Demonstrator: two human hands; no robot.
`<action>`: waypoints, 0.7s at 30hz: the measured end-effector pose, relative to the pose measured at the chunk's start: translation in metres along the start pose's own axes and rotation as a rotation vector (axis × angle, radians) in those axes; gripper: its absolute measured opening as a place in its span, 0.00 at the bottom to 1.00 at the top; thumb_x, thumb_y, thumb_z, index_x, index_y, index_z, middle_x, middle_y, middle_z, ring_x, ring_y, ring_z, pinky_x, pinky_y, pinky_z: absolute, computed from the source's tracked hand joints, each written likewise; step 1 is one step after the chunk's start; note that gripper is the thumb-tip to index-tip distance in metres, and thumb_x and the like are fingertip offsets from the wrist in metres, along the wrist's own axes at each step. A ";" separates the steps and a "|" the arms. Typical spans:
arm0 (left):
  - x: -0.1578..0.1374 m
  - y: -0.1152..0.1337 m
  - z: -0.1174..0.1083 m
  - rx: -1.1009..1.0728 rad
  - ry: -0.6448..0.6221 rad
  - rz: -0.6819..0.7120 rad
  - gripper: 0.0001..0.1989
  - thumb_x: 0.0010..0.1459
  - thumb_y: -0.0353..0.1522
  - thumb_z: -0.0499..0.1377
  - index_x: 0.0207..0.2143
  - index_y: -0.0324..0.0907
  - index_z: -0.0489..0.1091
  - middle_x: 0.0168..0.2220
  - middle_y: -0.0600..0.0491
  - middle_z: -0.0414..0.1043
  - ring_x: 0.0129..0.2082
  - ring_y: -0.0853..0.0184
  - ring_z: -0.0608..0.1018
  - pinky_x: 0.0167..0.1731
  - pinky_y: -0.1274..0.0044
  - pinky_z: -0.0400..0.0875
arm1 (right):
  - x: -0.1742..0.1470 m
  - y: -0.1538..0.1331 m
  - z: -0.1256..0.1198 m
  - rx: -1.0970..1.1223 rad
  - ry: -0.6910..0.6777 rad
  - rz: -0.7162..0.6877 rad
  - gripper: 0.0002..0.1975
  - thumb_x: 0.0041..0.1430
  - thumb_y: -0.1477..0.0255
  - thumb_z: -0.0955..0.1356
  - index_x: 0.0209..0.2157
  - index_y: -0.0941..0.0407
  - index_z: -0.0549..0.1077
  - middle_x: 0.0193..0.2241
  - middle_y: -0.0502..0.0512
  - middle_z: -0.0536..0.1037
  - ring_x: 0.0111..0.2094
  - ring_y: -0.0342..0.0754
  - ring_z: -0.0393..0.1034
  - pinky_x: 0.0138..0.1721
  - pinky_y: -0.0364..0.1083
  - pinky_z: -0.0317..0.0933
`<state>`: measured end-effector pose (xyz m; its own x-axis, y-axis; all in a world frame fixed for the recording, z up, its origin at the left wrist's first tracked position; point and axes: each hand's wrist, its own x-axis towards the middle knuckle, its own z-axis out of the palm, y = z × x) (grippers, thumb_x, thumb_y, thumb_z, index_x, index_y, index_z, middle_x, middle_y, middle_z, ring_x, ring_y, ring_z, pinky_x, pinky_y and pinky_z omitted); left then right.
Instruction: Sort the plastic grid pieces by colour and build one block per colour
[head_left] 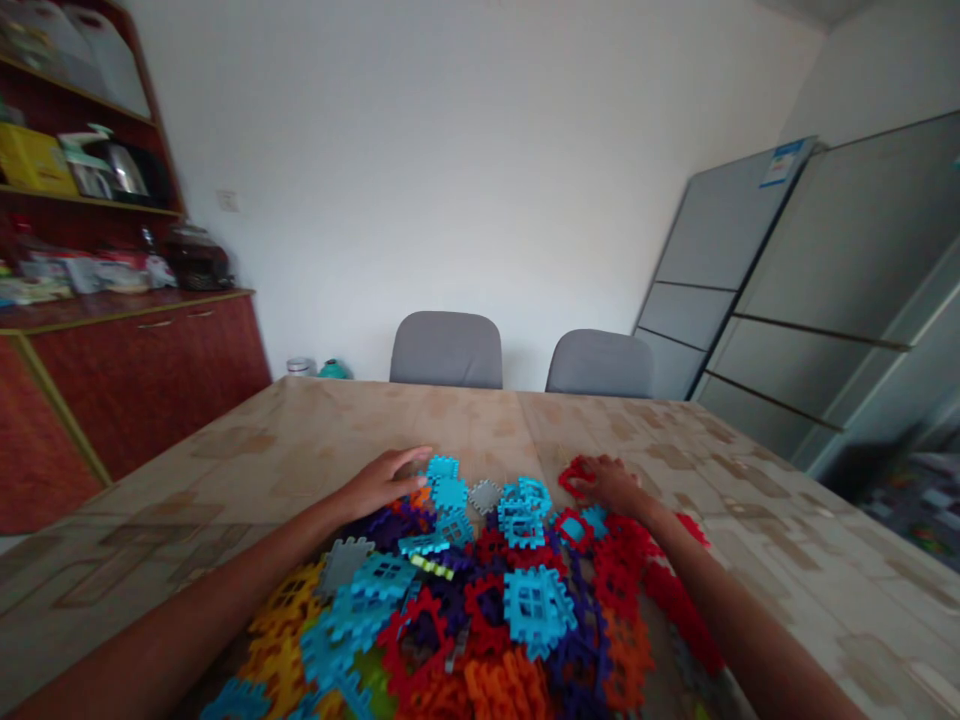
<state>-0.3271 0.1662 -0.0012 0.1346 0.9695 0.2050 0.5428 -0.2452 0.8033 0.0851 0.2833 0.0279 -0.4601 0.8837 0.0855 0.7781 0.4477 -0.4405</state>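
Observation:
Before me lies a pile of flat plastic interlocking building pieces with notched edges. My left hand [391, 478] is at the pile's far left side, thumb and fingers apart, beside some light blue interlocking pieces [448, 494]. Its fingertips are close to them; whether they touch, I cannot tell. At the far right side, my right hand [613, 484] has its fingers curled on a red interlocking piece [574, 476], which they partly cover. A grey gear-edged piece [484, 496] and a stack of light blue window pieces [523, 512] lie between the hands.
Yellow pieces [281, 625], orange pieces [506, 685] and purple pieces [581, 650] fill the near part of the pile. The patterned table [480, 410] extends beyond it. Two grey chairs [445, 348] stand at the far edge, with a red-brown cabinet [157, 370] at left.

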 end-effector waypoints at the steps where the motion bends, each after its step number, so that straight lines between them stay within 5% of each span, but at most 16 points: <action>1: 0.006 0.004 0.003 -0.024 -0.052 0.004 0.18 0.67 0.39 0.63 0.56 0.42 0.71 0.59 0.45 0.71 0.58 0.52 0.74 0.58 0.53 0.66 | -0.005 -0.003 0.008 0.001 -0.019 -0.007 0.15 0.68 0.64 0.69 0.53 0.55 0.73 0.55 0.59 0.74 0.53 0.56 0.71 0.54 0.60 0.67; 5: 0.022 0.018 0.015 -0.133 -0.214 -0.009 0.17 0.67 0.37 0.63 0.55 0.40 0.70 0.53 0.47 0.74 0.49 0.56 0.79 0.50 0.58 0.75 | -0.012 -0.017 0.028 0.076 -0.054 -0.073 0.15 0.65 0.65 0.72 0.50 0.57 0.75 0.49 0.58 0.76 0.51 0.55 0.72 0.54 0.60 0.66; 10: 0.025 0.041 0.027 -0.251 -0.241 -0.001 0.18 0.68 0.38 0.62 0.57 0.41 0.69 0.54 0.46 0.73 0.50 0.56 0.78 0.50 0.58 0.74 | -0.012 -0.040 0.032 0.296 -0.028 -0.158 0.13 0.67 0.68 0.68 0.50 0.58 0.73 0.44 0.58 0.78 0.41 0.51 0.75 0.42 0.52 0.71; 15: 0.014 0.076 0.026 -0.317 -0.334 0.023 0.28 0.58 0.47 0.67 0.55 0.41 0.71 0.47 0.47 0.78 0.45 0.56 0.81 0.46 0.64 0.76 | -0.048 -0.090 0.039 0.494 -0.197 -0.378 0.13 0.68 0.67 0.65 0.50 0.56 0.73 0.37 0.54 0.80 0.36 0.48 0.76 0.36 0.46 0.71; 18: 0.000 0.106 0.013 -0.293 -0.387 0.027 0.29 0.51 0.52 0.69 0.48 0.42 0.76 0.42 0.48 0.81 0.43 0.54 0.81 0.44 0.68 0.76 | -0.088 -0.125 0.028 0.535 -0.309 -0.513 0.14 0.67 0.63 0.68 0.50 0.52 0.76 0.42 0.54 0.81 0.40 0.49 0.77 0.40 0.47 0.72; 21: -0.027 0.140 -0.011 -0.223 -0.434 0.026 0.23 0.51 0.52 0.68 0.40 0.44 0.81 0.41 0.49 0.82 0.43 0.52 0.81 0.46 0.68 0.75 | -0.127 -0.145 0.006 0.394 -0.296 -0.656 0.24 0.65 0.60 0.71 0.61 0.45 0.70 0.57 0.57 0.75 0.60 0.54 0.67 0.60 0.56 0.63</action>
<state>-0.2638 0.1057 0.1115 0.5045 0.8633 0.0125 0.3502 -0.2179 0.9110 0.0286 0.1051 0.0758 -0.9061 0.3617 0.2195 0.1297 0.7313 -0.6697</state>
